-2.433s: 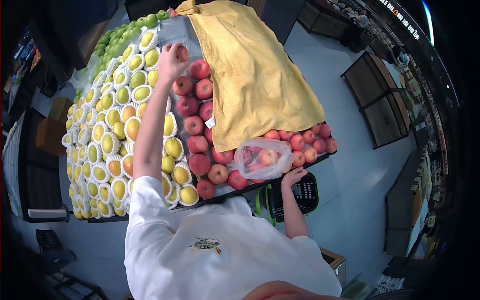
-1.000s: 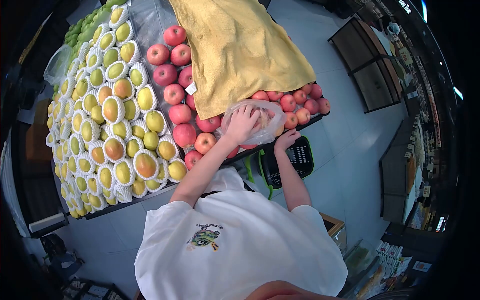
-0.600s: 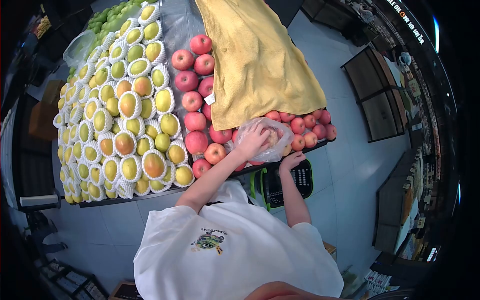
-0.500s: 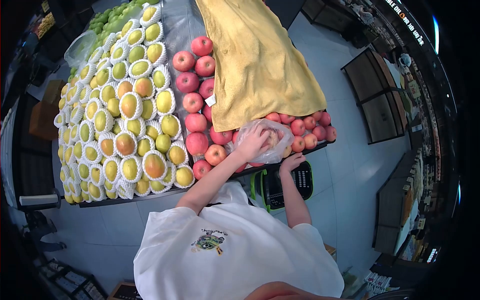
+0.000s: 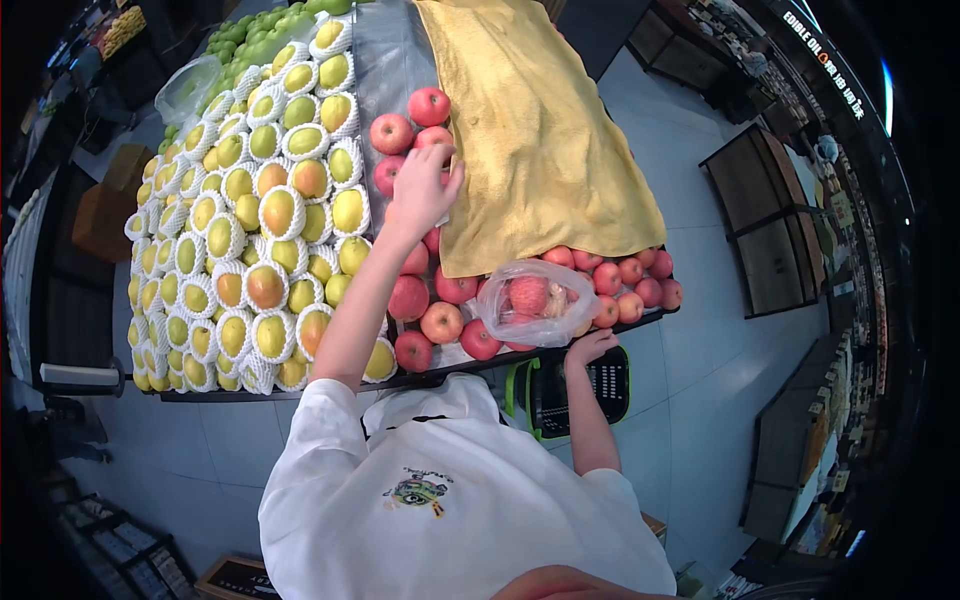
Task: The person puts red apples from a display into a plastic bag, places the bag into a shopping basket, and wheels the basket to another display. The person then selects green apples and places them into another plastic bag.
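Observation:
My left hand [image 5: 425,190] reaches over the red apples [image 5: 391,133] beside the yellow cloth. Its thumb and fingers are apart, bent over an apple partly hidden beneath them. A clear plastic bag [image 5: 540,330] lies on the front of the apple display, its mouth spread open. Inside it I see a red apple [image 5: 528,294] and something pale. My right hand [image 5: 592,347] is at the bag's lower right edge, by the display's front rim, with its fingers closed on the plastic; the exact grip is small in view.
A yellow cloth [image 5: 545,150] covers much of the apple display. To the left are yellow-green fruits in white foam nets [image 5: 220,238], with green fruits [image 5: 265,45] behind. A black and green shopping basket [image 5: 607,385] stands below the front edge. Wooden shelving [image 5: 765,220] is at right.
My left hand has left the plastic bag and moved up and left to the apples beside the cloth. The right hand stays at the bag's edge.

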### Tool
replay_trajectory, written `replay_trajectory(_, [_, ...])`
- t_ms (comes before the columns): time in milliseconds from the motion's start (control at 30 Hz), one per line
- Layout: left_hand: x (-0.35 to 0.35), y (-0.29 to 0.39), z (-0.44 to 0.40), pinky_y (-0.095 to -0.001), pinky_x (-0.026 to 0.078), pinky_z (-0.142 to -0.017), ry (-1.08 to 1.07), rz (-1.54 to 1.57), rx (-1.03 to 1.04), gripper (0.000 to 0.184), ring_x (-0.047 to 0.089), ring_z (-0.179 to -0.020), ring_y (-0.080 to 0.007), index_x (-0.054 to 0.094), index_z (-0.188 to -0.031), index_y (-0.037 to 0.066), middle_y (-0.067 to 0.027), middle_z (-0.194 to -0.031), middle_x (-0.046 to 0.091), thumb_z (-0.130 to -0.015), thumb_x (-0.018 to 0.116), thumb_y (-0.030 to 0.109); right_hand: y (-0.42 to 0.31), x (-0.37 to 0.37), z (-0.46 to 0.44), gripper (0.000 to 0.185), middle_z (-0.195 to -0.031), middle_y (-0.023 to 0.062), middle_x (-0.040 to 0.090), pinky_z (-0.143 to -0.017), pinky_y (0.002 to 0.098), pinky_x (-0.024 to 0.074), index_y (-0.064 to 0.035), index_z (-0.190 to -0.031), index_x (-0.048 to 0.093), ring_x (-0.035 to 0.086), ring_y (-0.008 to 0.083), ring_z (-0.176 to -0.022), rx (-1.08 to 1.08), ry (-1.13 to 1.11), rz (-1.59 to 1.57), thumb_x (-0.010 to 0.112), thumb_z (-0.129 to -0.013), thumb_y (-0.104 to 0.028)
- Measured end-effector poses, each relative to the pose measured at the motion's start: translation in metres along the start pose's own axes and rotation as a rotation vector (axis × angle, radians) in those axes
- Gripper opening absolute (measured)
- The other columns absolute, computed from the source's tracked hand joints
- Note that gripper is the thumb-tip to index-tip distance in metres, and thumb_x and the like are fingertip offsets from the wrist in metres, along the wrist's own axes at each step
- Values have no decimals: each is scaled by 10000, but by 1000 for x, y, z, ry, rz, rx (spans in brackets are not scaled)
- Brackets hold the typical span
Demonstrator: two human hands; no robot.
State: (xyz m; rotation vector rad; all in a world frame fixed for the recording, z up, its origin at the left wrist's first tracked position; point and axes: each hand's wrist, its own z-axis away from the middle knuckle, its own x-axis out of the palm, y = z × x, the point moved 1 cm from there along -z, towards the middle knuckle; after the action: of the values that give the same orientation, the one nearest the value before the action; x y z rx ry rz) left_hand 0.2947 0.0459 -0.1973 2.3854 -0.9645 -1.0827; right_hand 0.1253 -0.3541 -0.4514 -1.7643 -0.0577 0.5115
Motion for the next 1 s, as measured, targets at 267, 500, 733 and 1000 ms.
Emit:
replay_trajectory(267, [-6, -95, -66, -464, 405, -1010, -301, -790, -87, 547, 565, -1129, -342, 603, -1097, 46, -162, -1097, 678, -654, 803, 298, -5, -1, 2, 341, -1031, 303, 576, -846, 530, 445, 30, -1076, 427, 569, 470, -950, -32, 2, 8, 392, -1099, -308])
replay_trajectory(500, [-15, -58, -68, -424, 421, -994, -239, -799, -54, 564, 559, -1149, -336, 582, -1147, 70, -175, -1177, 644, -662, 831, 216, -4, 0, 3, 347, -1028, 320, 580, -825, 557, 445, 18, -1106, 420, 577, 509, -958, -31, 14, 28, 378, -1098, -327])
replay_trajectory(733, [-43, 48, 15, -475, 424, -1027, 154, 45, 352, 801, 534, -1164, -359, 543, -1312, 84, -146, -1334, 594, -610, 922, 148, 2, 1, 1, 352, -1018, 327, 579, -813, 562, 439, 11, -1103, 413, 572, 528, -959, -17, 11, 42, 378, -1099, -340])
replay_trajectory(1000, [9, 114, 146, -443, 405, -1124, -54, 957, -182, 960, 508, -1296, -298, 398, -1433, 48, -167, -1389, 494, -654, 940, 191, 2, 1, -1, 342, -1032, 312, 579, -844, 544, 440, 4, -1094, 423, 572, 505, -973, -28, 15, 48, 374, -1100, -334])
